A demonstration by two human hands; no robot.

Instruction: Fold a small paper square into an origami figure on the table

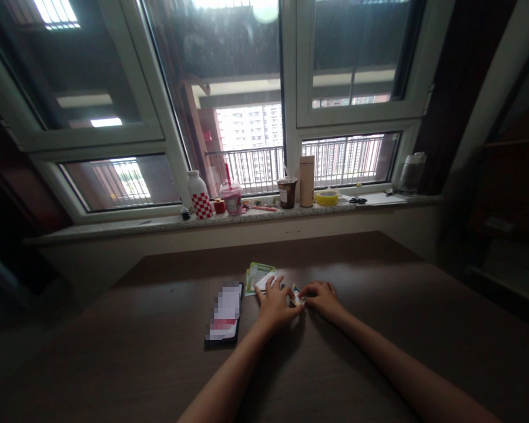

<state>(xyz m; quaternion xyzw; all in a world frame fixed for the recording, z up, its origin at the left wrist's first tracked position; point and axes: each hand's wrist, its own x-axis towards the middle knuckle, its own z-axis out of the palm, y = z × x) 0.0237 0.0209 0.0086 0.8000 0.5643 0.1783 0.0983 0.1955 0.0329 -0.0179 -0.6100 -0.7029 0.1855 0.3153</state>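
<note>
Both hands meet over the dark table around a small white piece (297, 296) with yellow and blue on it, probably paper or card; its exact kind is too small to tell. My left hand (274, 305) pinches its near left side between thumb and index finger, the other fingers spread. From the right, my right hand (322, 298) grips the same piece with its fingertips, which partly cover it. Beyond my left hand lie green-and-white printed cards or sheets (259, 271), with a white sheet (264, 282) on top, partly hidden by my fingers.
A phone (224, 314) with a lit screen lies left of my left hand on the brown table (158, 329). Along the windowsill stand a checkered bottle (200, 197), a pink cup (232, 198), a dark drink cup (287, 194), a tan cylinder (307, 182), yellow tape (327, 198) and scissors (358, 201).
</note>
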